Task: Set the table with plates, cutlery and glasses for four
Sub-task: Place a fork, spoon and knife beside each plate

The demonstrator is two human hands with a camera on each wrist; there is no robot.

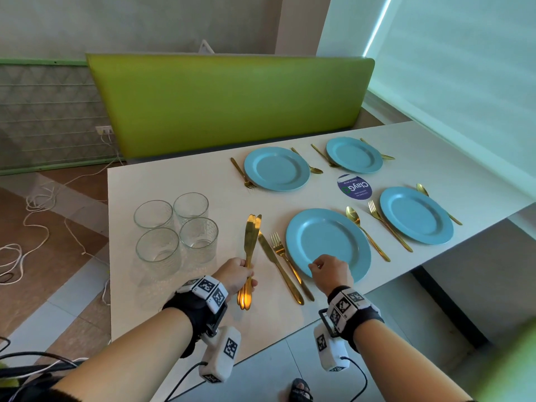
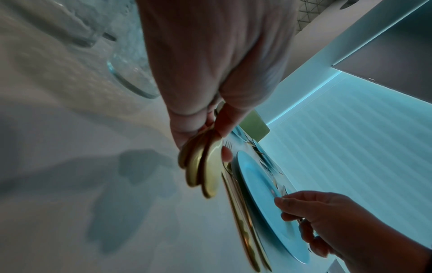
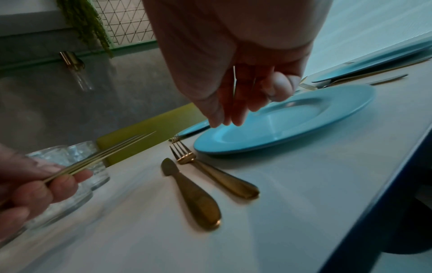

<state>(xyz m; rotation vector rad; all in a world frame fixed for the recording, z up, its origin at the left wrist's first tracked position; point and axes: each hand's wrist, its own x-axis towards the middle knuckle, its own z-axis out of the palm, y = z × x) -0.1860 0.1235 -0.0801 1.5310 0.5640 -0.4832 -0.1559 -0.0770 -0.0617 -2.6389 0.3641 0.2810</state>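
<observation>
Between my left hand's (image 1: pixel 236 275) curled fingers sits a bundle of three gold metal table knives (image 1: pixel 250 256), kept together as stock for the unserved settings. My right hand (image 1: pixel 330 271) hangs relaxed and empty over the nearest round blue plate (image 1: pixel 327 242). Left of it lie one gold knife (image 1: pixel 278 266) and fork (image 1: pixel 287 262); four clear tumblers (image 1: pixel 177 230) wait beyond.
</observation>
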